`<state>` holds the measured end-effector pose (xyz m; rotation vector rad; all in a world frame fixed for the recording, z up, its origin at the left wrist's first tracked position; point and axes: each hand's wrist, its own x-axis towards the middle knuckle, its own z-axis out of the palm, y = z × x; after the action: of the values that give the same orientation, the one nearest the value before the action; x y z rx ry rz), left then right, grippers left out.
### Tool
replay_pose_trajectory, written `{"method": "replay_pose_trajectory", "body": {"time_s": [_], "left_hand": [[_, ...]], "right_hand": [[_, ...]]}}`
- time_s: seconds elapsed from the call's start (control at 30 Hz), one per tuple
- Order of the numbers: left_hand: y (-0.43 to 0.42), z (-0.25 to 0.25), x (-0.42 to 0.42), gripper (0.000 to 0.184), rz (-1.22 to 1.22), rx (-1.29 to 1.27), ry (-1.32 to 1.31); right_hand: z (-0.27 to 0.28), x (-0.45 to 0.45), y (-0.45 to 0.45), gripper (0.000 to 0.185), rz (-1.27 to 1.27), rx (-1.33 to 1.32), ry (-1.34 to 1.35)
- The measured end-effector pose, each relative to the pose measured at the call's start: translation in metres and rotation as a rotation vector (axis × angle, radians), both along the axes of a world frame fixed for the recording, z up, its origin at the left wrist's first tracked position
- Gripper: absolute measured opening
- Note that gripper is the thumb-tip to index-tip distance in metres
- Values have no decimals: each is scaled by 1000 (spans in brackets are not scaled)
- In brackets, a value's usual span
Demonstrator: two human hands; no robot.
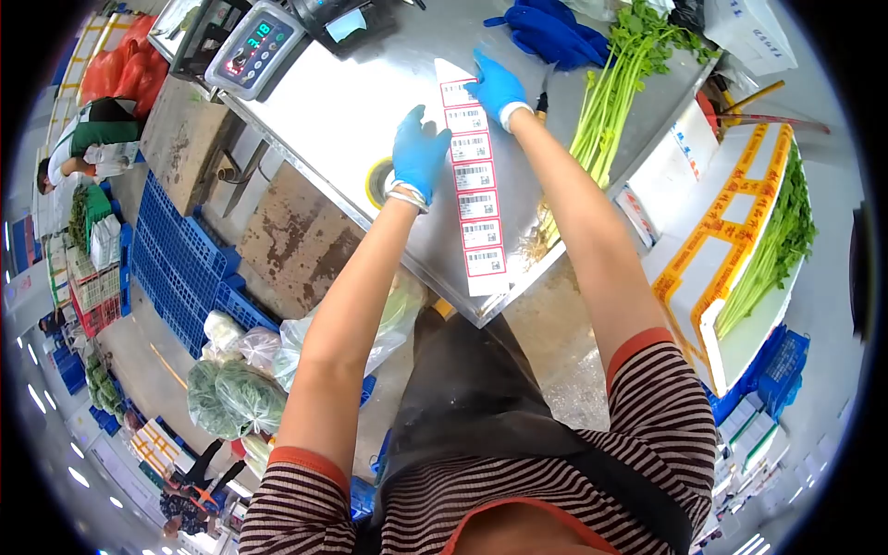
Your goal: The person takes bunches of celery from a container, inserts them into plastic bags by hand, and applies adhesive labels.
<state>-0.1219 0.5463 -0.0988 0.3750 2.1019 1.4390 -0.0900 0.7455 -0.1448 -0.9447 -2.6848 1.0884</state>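
A strip of white labels (475, 176) with red borders and barcodes lies lengthwise on the metal table (342, 120). My left hand (419, 155), in a blue glove, is beside the strip's left edge with its fingers apart. Close by its wrist is a yellow tape roll (377, 182), partly hidden. My right hand (499, 85), also blue-gloved, is at the strip's upper end, thumb over the top label and index finger stretched away. Next to it lies a knife (543, 100) with a dark and yellow handle. Long celery stalks (606, 116) lie on the right.
A digital scale (255, 48) stands at the table's upper left, and a bunched blue cloth (552, 33) lies at the back. At right is a foam box (712, 250) holding greens. Bagged vegetables (236, 393) and blue pallets (180, 264) are on the floor at left.
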Motion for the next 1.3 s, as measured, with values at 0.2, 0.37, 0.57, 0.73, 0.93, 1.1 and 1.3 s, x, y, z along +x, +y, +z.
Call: {"method": "replay_pose_trajectory", "body": {"time_s": [0.2, 0.37, 0.57, 0.73, 0.93, 1.1, 1.3], "left_hand": [[17, -27, -25, 72, -92, -41, -90], [15, -5, -21, 33, -71, 158, -431], [9, -10, -15, 26, -204, 116, -191], [2, 6, -5, 28, -267, -10, -11], [2, -3, 11, 36, -158, 71, 130], [-54, 45, 42, 57, 175, -12, 627], [-293, 19, 30, 110, -117, -720, 679]], "right_hand": [[36, 38, 2, 57, -5, -703, 338], [61, 48, -23, 44, -86, 190, 329], [74, 49, -45, 26, 425, 553, 119], [72, 56, -37, 21, 405, 79, 121], [37, 73, 25, 16, 154, 441, 217], [128, 63, -22, 23, -597, -138, 808], [109, 53, -190, 23, -5, -426, 497]]}}
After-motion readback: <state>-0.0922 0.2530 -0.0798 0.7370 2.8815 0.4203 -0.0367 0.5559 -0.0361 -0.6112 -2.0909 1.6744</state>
